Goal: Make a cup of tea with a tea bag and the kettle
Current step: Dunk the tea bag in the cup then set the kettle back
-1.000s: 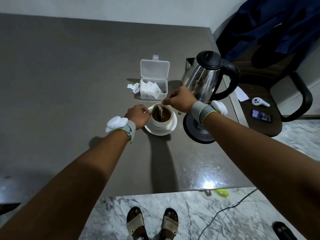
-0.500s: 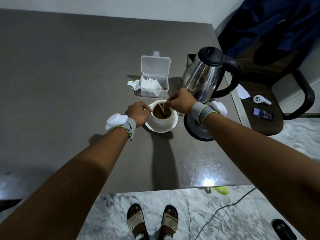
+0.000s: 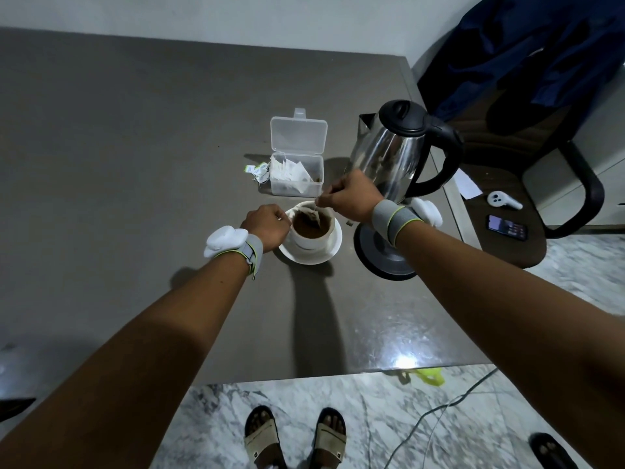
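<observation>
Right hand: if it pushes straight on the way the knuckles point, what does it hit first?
Likely the clear tea bag box. The right hand, pinching the tea bag string over the cup, points left and away, toward the box's near right corner. Depth is unclear, so it might pass above it.

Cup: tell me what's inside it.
The cup holds brown tea with a tea bag hanging in it from the right hand. The bag's lower part and the cup's bottom are hidden by the liquid.
</observation>
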The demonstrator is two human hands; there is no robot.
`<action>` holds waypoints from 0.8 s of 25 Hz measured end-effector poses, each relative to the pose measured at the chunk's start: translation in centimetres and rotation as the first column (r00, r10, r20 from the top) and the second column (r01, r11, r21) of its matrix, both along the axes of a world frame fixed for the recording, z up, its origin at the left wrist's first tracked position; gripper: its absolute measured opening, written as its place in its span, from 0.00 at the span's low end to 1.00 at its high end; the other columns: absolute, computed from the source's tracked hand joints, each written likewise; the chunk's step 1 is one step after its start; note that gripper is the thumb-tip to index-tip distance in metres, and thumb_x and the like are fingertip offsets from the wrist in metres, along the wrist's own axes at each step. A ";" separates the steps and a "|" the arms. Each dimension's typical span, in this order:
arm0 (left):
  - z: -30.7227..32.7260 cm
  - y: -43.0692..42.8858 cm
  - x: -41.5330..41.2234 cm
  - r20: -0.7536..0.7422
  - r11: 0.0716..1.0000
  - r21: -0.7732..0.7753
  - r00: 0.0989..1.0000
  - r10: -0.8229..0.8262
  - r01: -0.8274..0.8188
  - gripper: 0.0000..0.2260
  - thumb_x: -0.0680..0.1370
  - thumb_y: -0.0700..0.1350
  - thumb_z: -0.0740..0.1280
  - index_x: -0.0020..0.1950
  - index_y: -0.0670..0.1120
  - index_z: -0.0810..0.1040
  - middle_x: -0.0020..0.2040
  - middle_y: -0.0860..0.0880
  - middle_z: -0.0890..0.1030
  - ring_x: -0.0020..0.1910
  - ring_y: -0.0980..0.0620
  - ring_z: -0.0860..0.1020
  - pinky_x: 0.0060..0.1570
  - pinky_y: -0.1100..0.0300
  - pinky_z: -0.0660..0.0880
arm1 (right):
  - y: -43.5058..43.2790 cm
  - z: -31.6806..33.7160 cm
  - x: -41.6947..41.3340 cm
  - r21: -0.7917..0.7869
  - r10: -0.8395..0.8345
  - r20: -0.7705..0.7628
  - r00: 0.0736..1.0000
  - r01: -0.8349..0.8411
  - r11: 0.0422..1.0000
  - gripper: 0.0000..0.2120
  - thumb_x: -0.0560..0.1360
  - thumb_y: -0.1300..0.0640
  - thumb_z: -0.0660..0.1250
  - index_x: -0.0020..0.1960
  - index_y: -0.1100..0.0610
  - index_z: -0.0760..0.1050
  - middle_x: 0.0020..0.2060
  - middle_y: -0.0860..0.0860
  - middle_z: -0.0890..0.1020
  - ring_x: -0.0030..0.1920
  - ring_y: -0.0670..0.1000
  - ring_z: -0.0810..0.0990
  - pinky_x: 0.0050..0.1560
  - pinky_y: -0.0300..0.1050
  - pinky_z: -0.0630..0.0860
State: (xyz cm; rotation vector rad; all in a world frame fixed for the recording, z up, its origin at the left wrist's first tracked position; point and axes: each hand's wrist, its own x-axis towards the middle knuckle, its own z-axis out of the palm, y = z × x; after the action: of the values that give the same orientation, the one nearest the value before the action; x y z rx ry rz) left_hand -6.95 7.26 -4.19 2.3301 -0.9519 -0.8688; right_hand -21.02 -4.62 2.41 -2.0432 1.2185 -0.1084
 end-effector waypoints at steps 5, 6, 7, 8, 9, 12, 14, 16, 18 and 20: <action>-0.2 0.2 0.0 -0.006 1.000 -0.027 1.000 0.009 -0.009 0.07 0.77 0.52 0.65 0.47 0.52 0.81 0.56 0.43 0.83 0.59 0.39 0.78 0.60 0.50 0.76 | 0.5 -1.1 -0.2 0.025 0.019 -0.032 0.999 -0.018 1.000 0.09 0.71 0.52 0.76 0.32 0.50 0.82 0.33 0.49 0.83 0.38 0.50 0.81 0.46 0.48 0.83; -0.1 0.2 0.1 -0.004 1.000 -0.029 1.000 0.009 -0.009 0.06 0.77 0.52 0.66 0.46 0.52 0.81 0.55 0.43 0.83 0.58 0.39 0.78 0.60 0.50 0.76 | 0.5 -0.9 -0.2 0.022 0.015 -0.028 0.999 -0.014 1.000 0.08 0.71 0.52 0.76 0.33 0.51 0.83 0.35 0.50 0.84 0.40 0.52 0.83 0.48 0.49 0.83; 0.0 0.2 0.0 0.000 1.000 -0.029 1.000 0.007 -0.007 0.06 0.77 0.52 0.66 0.46 0.52 0.81 0.55 0.43 0.84 0.58 0.39 0.78 0.59 0.50 0.76 | 0.5 -0.7 -0.2 0.013 0.009 -0.021 1.000 -0.008 1.000 0.07 0.70 0.52 0.76 0.35 0.52 0.84 0.37 0.52 0.86 0.43 0.53 0.84 0.49 0.50 0.83; 0.0 0.2 0.0 0.004 1.000 -0.026 1.000 0.006 -0.006 0.06 0.77 0.51 0.66 0.46 0.52 0.81 0.55 0.43 0.84 0.58 0.39 0.78 0.59 0.51 0.76 | 0.5 -0.3 -0.1 0.005 0.001 -0.013 1.000 -0.001 1.000 0.07 0.70 0.52 0.76 0.35 0.53 0.84 0.38 0.53 0.86 0.44 0.54 0.84 0.50 0.51 0.83; 0.1 0.1 0.0 0.009 1.000 -0.022 1.000 0.004 -0.004 0.06 0.77 0.51 0.66 0.46 0.52 0.81 0.55 0.43 0.84 0.58 0.39 0.78 0.59 0.51 0.76 | 0.3 0.0 -0.1 0.000 -0.004 -0.002 1.000 0.004 1.000 0.07 0.70 0.53 0.76 0.35 0.53 0.83 0.38 0.53 0.86 0.43 0.54 0.84 0.50 0.51 0.83; 0.3 0.0 -0.1 0.019 1.000 -0.005 1.000 -0.011 0.011 0.07 0.78 0.51 0.65 0.48 0.51 0.81 0.56 0.42 0.83 0.59 0.38 0.77 0.59 0.51 0.76 | 0.2 1.1 -0.1 -0.019 -0.009 0.037 0.999 0.010 1.000 0.09 0.71 0.54 0.75 0.32 0.53 0.81 0.33 0.52 0.83 0.38 0.51 0.79 0.49 0.53 0.82; 0.4 0.0 0.0 0.028 1.000 0.009 0.999 -0.021 0.021 0.08 0.78 0.51 0.65 0.50 0.50 0.82 0.57 0.42 0.83 0.59 0.38 0.78 0.60 0.51 0.75 | 0.2 1.5 -0.2 -0.011 -0.017 0.070 0.997 0.018 1.000 0.07 0.71 0.55 0.74 0.36 0.56 0.83 0.33 0.53 0.83 0.38 0.50 0.78 0.50 0.53 0.82; 0.6 -0.1 0.0 0.038 0.999 0.017 0.999 -0.035 0.035 0.09 0.78 0.51 0.65 0.52 0.49 0.82 0.58 0.42 0.82 0.60 0.38 0.77 0.60 0.52 0.75 | 0.4 1.8 -0.3 -0.010 -0.014 0.079 0.997 0.015 1.000 0.07 0.71 0.56 0.74 0.38 0.58 0.84 0.35 0.55 0.84 0.38 0.50 0.79 0.51 0.53 0.82; 0.7 -0.1 0.0 0.043 0.999 0.023 0.998 -0.043 0.042 0.10 0.78 0.51 0.65 0.54 0.49 0.82 0.59 0.41 0.82 0.61 0.38 0.77 0.61 0.52 0.75 | 0.7 1.8 -0.4 -0.012 -0.014 0.088 0.996 0.015 1.000 0.07 0.71 0.56 0.74 0.38 0.59 0.84 0.37 0.58 0.85 0.37 0.51 0.79 0.48 0.55 0.83; 0.8 0.0 0.0 0.041 0.999 0.030 0.998 -0.046 0.045 0.10 0.78 0.51 0.65 0.55 0.49 0.82 0.61 0.41 0.82 0.62 0.37 0.77 0.61 0.52 0.74 | 0.8 2.0 -0.5 0.004 -0.040 0.120 0.992 0.039 0.999 0.08 0.71 0.57 0.74 0.34 0.57 0.82 0.30 0.54 0.82 0.32 0.51 0.77 0.40 0.55 0.83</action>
State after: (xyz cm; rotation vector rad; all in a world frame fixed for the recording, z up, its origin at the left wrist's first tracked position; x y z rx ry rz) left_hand -6.92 7.21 -3.42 2.3675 -1.0198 -0.8610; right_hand -21.49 -3.83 4.40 -1.9818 1.1841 -0.2452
